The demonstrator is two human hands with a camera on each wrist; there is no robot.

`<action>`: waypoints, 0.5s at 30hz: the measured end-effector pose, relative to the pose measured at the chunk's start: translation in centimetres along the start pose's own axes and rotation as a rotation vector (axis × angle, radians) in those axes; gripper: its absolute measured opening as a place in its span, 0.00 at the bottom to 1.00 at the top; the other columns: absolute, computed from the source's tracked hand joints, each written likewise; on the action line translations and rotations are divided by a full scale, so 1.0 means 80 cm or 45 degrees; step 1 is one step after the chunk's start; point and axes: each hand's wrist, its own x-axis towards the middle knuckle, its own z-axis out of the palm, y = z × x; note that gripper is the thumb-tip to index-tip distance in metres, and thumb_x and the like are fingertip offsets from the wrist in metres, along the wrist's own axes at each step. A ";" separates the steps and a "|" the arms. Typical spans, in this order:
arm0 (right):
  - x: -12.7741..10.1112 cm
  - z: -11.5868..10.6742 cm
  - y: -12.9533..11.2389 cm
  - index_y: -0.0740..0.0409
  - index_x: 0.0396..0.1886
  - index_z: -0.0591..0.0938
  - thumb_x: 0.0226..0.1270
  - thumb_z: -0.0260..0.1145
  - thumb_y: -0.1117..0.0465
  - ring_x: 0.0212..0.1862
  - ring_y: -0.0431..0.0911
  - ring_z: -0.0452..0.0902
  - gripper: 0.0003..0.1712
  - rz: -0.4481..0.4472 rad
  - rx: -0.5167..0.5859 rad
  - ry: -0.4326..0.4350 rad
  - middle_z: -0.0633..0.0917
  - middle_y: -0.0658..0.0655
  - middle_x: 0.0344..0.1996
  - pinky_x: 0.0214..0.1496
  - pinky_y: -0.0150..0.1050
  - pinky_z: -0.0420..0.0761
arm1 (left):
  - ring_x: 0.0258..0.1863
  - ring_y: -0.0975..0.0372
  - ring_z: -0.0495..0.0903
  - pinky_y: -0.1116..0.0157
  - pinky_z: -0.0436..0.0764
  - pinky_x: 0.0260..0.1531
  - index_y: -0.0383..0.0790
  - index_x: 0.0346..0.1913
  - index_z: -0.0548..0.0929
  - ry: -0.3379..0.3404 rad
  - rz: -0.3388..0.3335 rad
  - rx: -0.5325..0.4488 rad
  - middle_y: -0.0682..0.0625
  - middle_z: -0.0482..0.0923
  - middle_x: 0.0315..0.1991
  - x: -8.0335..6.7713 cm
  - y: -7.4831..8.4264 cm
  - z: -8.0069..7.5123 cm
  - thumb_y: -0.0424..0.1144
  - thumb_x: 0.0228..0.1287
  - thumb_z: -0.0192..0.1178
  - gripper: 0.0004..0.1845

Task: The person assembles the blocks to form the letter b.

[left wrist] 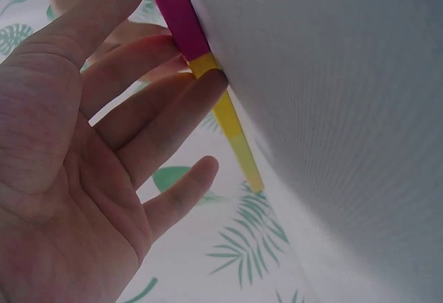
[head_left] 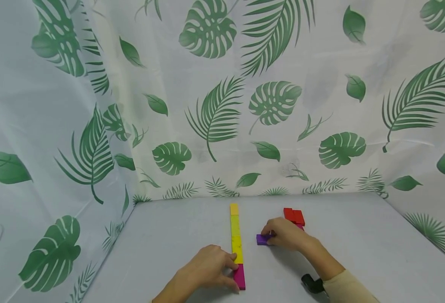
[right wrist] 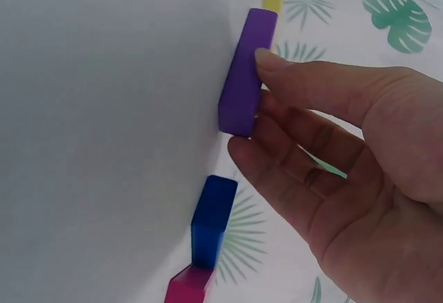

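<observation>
Row [head_left: 236, 235] has four blocks laid; left hand [head_left: 207, 269] steadies its near end, fingers flat. Right hand [head_left: 284, 233] pinches purple block [head_left: 262, 239] at row's 3 o'clock; red blocks [head_left: 294, 216] still loose.

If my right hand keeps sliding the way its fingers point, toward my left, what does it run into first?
Likely the row of blocks. The right hand pinches the purple block, and bare table lies between that block and the yellow stretch. Depth looks level, though not certain.

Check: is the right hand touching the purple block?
Touching. In the right wrist view, the right hand has its thumb tip and fingers against the purple block, with no gap showing.
</observation>
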 end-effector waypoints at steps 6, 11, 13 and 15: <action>0.023 -0.002 -0.009 0.52 0.43 0.93 0.57 0.80 0.69 0.40 0.44 0.81 0.14 0.124 0.071 -0.085 0.89 0.48 0.36 0.48 0.47 0.88 | 0.57 0.70 0.84 0.64 0.81 0.58 0.61 0.52 0.91 -0.018 -0.010 -0.026 0.60 0.87 0.57 0.001 -0.002 0.001 0.69 0.49 0.75 0.28; 0.037 -0.003 -0.015 0.47 0.36 0.92 0.56 0.80 0.70 0.37 0.44 0.79 0.13 0.178 0.100 -0.143 0.87 0.45 0.30 0.48 0.47 0.86 | 0.57 0.70 0.84 0.65 0.81 0.57 0.60 0.53 0.91 -0.007 0.014 -0.023 0.59 0.87 0.58 0.001 -0.004 0.003 0.69 0.50 0.75 0.29; 0.040 -0.003 -0.017 0.48 0.36 0.92 0.57 0.79 0.69 0.38 0.44 0.79 0.12 0.161 0.111 -0.150 0.87 0.45 0.31 0.49 0.47 0.86 | 0.57 0.70 0.84 0.65 0.81 0.57 0.60 0.52 0.91 -0.006 0.014 -0.022 0.59 0.87 0.58 0.001 -0.004 0.003 0.69 0.50 0.75 0.29; 0.043 0.000 -0.018 0.48 0.39 0.92 0.58 0.79 0.68 0.39 0.43 0.80 0.12 0.140 0.130 -0.144 0.88 0.45 0.32 0.50 0.47 0.87 | 0.57 0.70 0.84 0.65 0.81 0.57 0.61 0.52 0.91 -0.009 0.009 -0.028 0.59 0.86 0.58 0.001 -0.004 0.003 0.69 0.50 0.75 0.28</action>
